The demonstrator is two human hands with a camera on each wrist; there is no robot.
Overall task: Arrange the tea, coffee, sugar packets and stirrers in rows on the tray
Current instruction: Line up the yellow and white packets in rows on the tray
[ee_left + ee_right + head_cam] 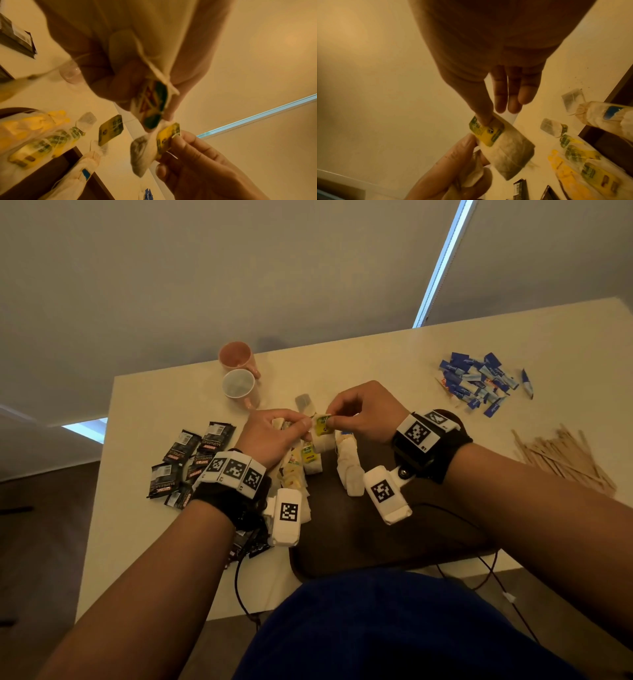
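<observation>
Both hands raised over far edge of tray (342, 542), above counter (154, 525). R hand (363, 412) pinches yellow tag of tea bag (323, 424); L hand (274, 436) clutches bunch of other bags, thumb touching same bag. Judgement: bag being separated from bunch. Pull by tag slowly, keep string untangled, lay bag flat at end of tea rows (308, 463) on tray, tag facing same way as neighbours.
</observation>
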